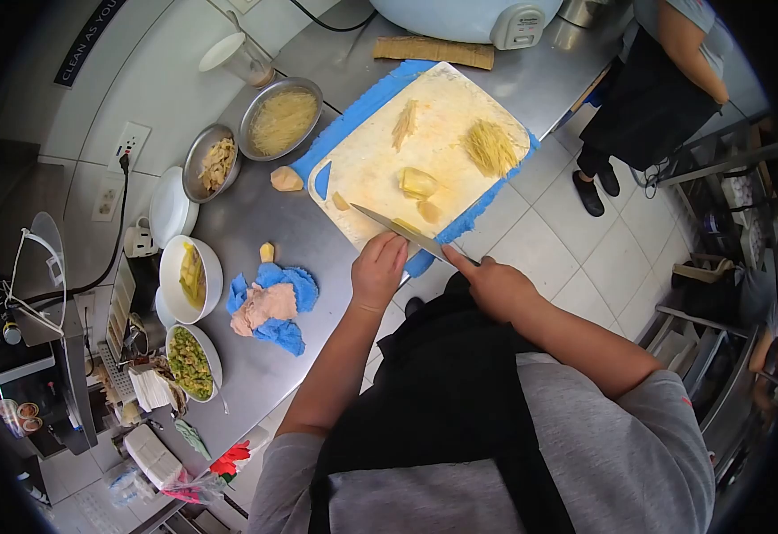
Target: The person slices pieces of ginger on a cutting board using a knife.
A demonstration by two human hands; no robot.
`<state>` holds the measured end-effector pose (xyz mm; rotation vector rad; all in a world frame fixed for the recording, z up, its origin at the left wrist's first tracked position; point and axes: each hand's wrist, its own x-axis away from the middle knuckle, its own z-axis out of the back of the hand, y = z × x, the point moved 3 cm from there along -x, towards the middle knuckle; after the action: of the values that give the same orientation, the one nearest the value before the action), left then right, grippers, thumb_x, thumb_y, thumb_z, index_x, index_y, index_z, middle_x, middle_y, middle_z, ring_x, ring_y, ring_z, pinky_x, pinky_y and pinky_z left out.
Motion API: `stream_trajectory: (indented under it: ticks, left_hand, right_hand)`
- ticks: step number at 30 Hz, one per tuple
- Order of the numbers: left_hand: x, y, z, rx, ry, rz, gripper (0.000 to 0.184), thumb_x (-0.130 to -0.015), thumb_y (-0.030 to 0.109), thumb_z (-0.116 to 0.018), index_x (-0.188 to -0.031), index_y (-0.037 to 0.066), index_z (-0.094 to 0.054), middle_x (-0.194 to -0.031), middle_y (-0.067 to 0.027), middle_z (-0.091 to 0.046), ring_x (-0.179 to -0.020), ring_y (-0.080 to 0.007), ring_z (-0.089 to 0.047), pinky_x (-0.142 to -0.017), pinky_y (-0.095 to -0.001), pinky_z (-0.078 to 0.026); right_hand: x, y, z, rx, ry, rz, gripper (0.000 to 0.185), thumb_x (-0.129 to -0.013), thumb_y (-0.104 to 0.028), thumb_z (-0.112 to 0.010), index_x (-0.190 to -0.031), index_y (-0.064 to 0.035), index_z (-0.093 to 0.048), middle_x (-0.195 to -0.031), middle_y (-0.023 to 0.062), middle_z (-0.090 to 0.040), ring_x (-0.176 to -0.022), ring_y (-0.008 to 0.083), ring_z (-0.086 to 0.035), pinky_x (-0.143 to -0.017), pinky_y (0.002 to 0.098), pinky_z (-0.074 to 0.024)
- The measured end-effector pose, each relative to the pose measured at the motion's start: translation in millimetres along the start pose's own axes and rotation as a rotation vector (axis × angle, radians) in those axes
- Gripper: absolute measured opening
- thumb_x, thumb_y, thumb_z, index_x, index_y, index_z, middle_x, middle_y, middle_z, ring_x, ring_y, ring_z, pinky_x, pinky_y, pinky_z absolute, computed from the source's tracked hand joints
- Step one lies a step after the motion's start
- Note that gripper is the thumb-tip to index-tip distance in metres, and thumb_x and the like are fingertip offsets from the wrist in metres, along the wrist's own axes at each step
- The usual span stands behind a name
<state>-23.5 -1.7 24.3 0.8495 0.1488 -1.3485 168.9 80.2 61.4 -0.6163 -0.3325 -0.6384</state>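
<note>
My right hand (498, 287) grips the handle of a kitchen knife (398, 229), its blade pointing left across the near edge of the white cutting board (367, 165). Right at the blade, my left hand (380, 269) has its fingers curled together; whatever they hold is mostly hidden. On the board lie a peeled yellow chunk (417, 183) that looks like ginger, a thin slice (428, 211), a small cut-off piece (341, 201), a pile of fine yellow shreds (490, 149) and a smaller stack of pale strips (404, 124). A blue cloth (336, 133) sticks out beneath the board.
Left of the board stand metal bowls of shreds (283, 122) and pale pieces (214, 162). White bowls hold yellow pieces (191, 274) and chopped greens (190, 360). Crumpled cloths (271, 309) and a peeled chunk (287, 179) lie on the steel counter. Another person (656, 98) stands at upper right.
</note>
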Motion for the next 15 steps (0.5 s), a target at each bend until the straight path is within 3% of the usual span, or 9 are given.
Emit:
stream_trajectory:
  ticks: [4,6,13,15]
  left_hand:
    - [0.5,-1.6,-1.3,-0.001,0.003,-0.015,0.016,-0.076,0.002,-0.073,-0.090,0.008,-0.069,-0.093,-0.0067,-0.068,-0.078,-0.0243,-0.067,-0.066,-0.0316,-0.055]
    - [1.6,-2.0,-2.1,0.020,0.009,0.001,0.016,-0.076,0.002,-0.074,-0.090,0.008,-0.069,-0.093,-0.0068,-0.068,-0.079,-0.0239,-0.067,-0.067,-0.0314,-0.055]
    - [-0.6,1.1,1.1,0.015,0.003,-0.012,0.017,-0.077,0.001,-0.073,-0.091,0.008,-0.069,-0.092,-0.0066,-0.068,-0.079,-0.0237,-0.067,-0.066,-0.0312,-0.055]
    - [-4.4,3.0,4.1,0.044,-0.003,-0.018,0.016,-0.077,0.005,-0.073,-0.092,0.009,-0.069,-0.093,-0.0073,-0.067,-0.084,-0.0267,-0.065,-0.073,-0.0347,-0.053]
  right_hand:
    - [11.9,1.2,10.3,0.007,-0.016,-0.009,0.070,-0.090,-0.008,-0.050,-0.152,-0.0272,-0.026,-0.094,0.0234,-0.061,-0.078,0.0386,-0.068,-0.068,0.0453,-0.0566]
    - [30.7,7.4,17.6,0.002,-0.138,-0.045,0.070,-0.090,-0.008,-0.051,-0.153,-0.0262,-0.025,-0.096,0.0238,-0.062,-0.079,0.0391,-0.068,-0.069,0.0455,-0.0565]
    - [-11.9,-12.2,5.9,-0.012,-0.031,-0.052,0.069,-0.091,-0.005,-0.048,-0.153,-0.0259,-0.025,-0.103,0.0248,-0.061,-0.085,0.0389,-0.068,-0.071,0.0455,-0.0563]
    - [-12.5,-13.4,7.2,-0.010,-0.032,-0.040,0.069,-0.091,-0.004,-0.046,-0.153,-0.0249,-0.026,-0.105,0.0250,-0.061,-0.088,0.0384,-0.068,-0.073,0.0451,-0.0562]
